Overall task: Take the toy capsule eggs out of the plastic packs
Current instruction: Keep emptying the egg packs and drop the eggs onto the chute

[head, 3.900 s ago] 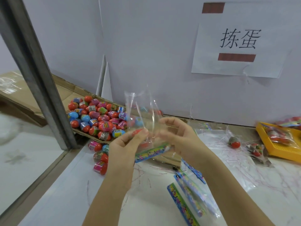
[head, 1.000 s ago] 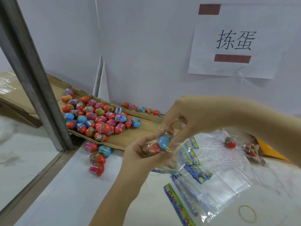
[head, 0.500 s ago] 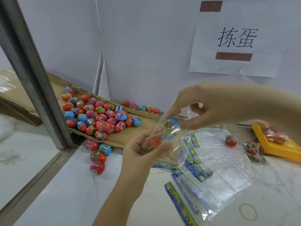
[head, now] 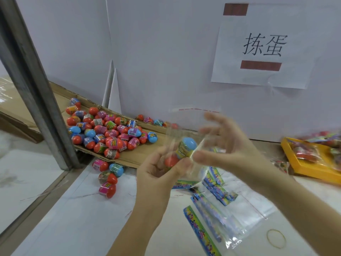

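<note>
Head view, one entry. My left hand (head: pixel 160 169) grips a clear pack (head: pixel 181 130) just right of the cardboard tray (head: pixel 140 159), apparently squeezing its blue-topped egg (head: pixel 186 146) toward the mouth. My right hand (head: pixel 227 145) has its fingers spread and holds nothing, probably waiting to take it.

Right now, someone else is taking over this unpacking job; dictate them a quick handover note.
Left hand: grips a clear pack with a blue-topped egg and a red egg in it.
Right hand: fingers spread beside the pack, holding nothing; blurred.
Done: loose eggs piled on the cardboard, empty packs on the table.
Left: empty this pack, then the full packs in the yellow tray.
</note>
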